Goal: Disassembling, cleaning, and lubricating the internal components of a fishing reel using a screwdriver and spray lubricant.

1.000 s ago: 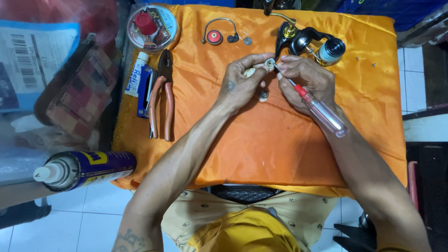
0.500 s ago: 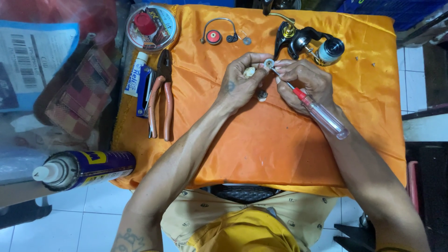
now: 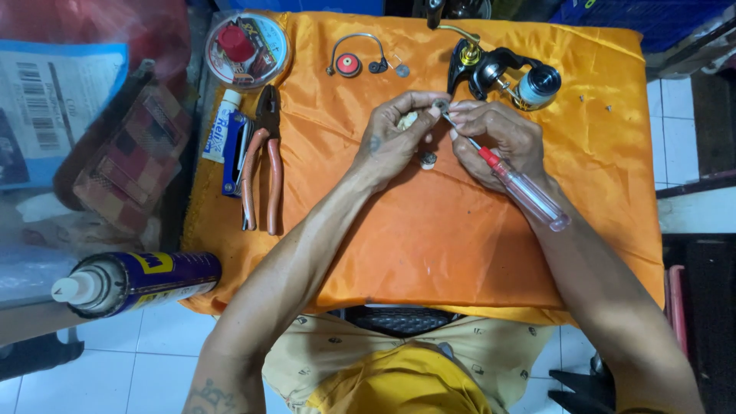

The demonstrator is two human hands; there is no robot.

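Observation:
My left hand (image 3: 395,138) pinches a small round metal ring part (image 3: 440,104) between thumb and fingertips, above the orange cloth (image 3: 429,245). My right hand (image 3: 494,138) grips a screwdriver (image 3: 521,188) with a clear handle and red collar, its tip touching the ring part. A black and gold fishing reel (image 3: 498,73) lies just beyond my hands. A small round metal piece (image 3: 428,159) rests on the cloth under my left hand.
Orange-handled pliers (image 3: 264,161) and a white tube (image 3: 221,126) lie at the cloth's left. A round clear box (image 3: 247,47) and a wire bail arm with a red disc (image 3: 354,60) sit at the back. A blue spray can (image 3: 138,282) lies at lower left.
Both hands stay nearly where they were; the fingers and the screwdriver have shifted only slightly around the small ring part.

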